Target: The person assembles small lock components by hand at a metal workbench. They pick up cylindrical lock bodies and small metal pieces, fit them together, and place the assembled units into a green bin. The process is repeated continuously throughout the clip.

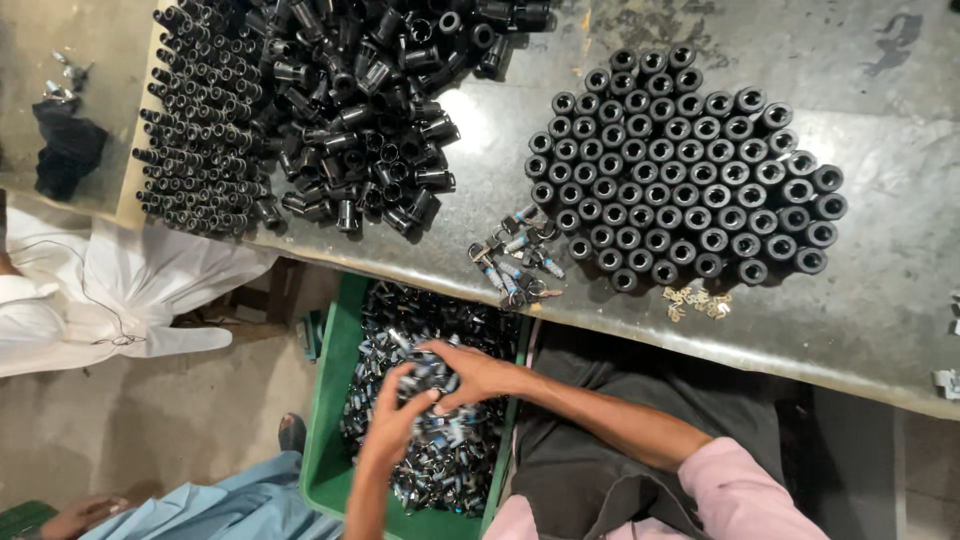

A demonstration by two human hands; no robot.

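Note:
Both my hands reach into a green crate [325,440] full of small shiny metal parts [450,460] under the table's edge. My left hand [398,415] comes up from below, its fingers curled around a handful of the parts. My right hand [472,372], on the arm with the pink sleeve, lies over the same handful and grips it from above. The two hands touch each other over the heap.
A grey metal table [880,310] carries a cluster of upright black cylinders [690,170], a loose pile of black cylinders [370,110], stacked rows of them [200,120], several small key parts [515,262] and brass bits [697,301]. A person in white [110,290] sits at the left, another in blue [230,510] below.

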